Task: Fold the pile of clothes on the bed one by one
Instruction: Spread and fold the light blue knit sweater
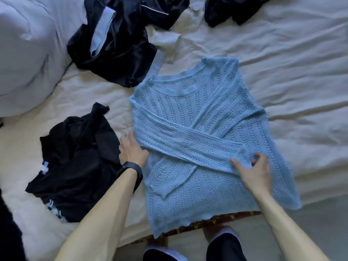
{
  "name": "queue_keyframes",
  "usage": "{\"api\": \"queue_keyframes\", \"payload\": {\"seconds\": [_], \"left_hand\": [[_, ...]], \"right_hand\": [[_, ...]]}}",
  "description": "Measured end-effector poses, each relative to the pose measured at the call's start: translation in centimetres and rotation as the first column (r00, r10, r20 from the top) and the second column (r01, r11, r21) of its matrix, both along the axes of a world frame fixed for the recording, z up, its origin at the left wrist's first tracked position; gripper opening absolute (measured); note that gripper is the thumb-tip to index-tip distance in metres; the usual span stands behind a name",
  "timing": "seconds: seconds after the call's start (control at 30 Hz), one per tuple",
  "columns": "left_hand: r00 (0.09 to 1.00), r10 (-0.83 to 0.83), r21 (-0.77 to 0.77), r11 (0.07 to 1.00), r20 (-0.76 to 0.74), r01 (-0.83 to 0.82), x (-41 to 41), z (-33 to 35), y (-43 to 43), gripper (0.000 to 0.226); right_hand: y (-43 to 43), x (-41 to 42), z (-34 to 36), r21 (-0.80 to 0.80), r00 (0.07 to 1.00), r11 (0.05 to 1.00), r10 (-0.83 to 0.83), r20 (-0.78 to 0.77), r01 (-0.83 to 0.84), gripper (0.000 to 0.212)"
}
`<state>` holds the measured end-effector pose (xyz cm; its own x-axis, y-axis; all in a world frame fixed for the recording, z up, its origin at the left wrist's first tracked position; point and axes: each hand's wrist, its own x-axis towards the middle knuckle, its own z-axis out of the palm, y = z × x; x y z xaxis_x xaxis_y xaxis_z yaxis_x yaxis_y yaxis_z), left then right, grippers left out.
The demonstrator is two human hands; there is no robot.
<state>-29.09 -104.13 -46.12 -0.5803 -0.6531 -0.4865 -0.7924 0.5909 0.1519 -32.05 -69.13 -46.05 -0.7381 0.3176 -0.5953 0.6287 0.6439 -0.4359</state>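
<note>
The left hand lay flat, fingers spread, touching the left edge of the sweater. The right hand pinched its cuff. Between both hands the sweater lay flat on the bed, sleeves crossed. Left of the left hand lay a black garment; beyond the hands, a dark pile.

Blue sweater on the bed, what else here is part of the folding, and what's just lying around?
Folding now: blue knit sweater, left hand at its edge, right hand pinching the sleeve cuff.
Lying about, untouched: dark shiny clothes beyond it, black garment at left, pillow.
</note>
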Motion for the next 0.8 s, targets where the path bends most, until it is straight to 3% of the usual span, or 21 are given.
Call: {"api": "queue_keyframes", "payload": {"seconds": [0.1,0.2,0.27,0.33,0.4,0.5,0.53,0.67,0.73,0.8], "left_hand": [[0.999,-0.015,0.005,1.000,-0.037,0.015,-0.6,-1.6,-1.6,0.073],[0.995,0.037,-0.008,0.999,-0.094,-0.038,-1.1,-2.6,-2.0,0.056],[0.993,0.040,-0.028,0.999,-0.115,-0.044,-1.1,-2.6,-1.6,0.044],[0.988,0.046,-0.038,0.998,-0.145,-0.052,-0.9,-2.7,-1.2,0.039],[0.983,0.050,-0.020,0.998,-0.175,-0.055,-0.5,-3.0,-0.9,0.037],[0.972,0.121,0.046,0.992,-0.199,-0.114,-0.1,-3.4,-0.6,0.045],[0.965,0.166,0.062,0.986,-0.205,-0.156,0.0,-3.4,-0.7,0.046],[0.940,0.252,0.004,0.966,-0.229,-0.258,0.3,-2.8,-0.8,0.035],[0.934,0.242,-0.041,0.964,-0.263,-0.262,0.7,-2.2,-0.9,0.030],[0.935,0.226,-0.034,0.969,-0.275,-0.245,1.4,-2.1,-1.2,0.025]], "right_hand": [[1.2,0.0,-1.1,0.003,0.997,1.000,0.000,-0.077,0.000,0.034],[3.1,0.2,-1.0,0.025,0.986,0.999,-0.041,-0.164,0.046,0.018],[4.1,0.4,-0.9,0.009,0.967,0.983,-0.181,-0.179,0.186,0.025],[4.7,0.7,-0.6,0.000,0.960,0.977,-0.211,-0.183,0.215,0.051],[4.3,1.3,0.2,-0.008,0.987,0.999,-0.035,-0.154,0.034,0.074],[3.6,2.0,-0.1,0.068,0.963,0.969,0.245,-0.107,-0.239,0.077],[3.5,1.7,-0.4,0.075,0.970,0.974,0.219,-0.105,-0.212,0.071],[4.5,0.2,-1.0,-0.023,0.980,0.986,-0.168,-0.109,0.166,0.025],[5.8,0.2,-0.9,-0.003,0.948,0.963,-0.264,-0.177,0.268,0.015],[7.2,0.6,-1.0,0.028,0.953,0.962,-0.264,-0.151,0.271,0.016]]}}
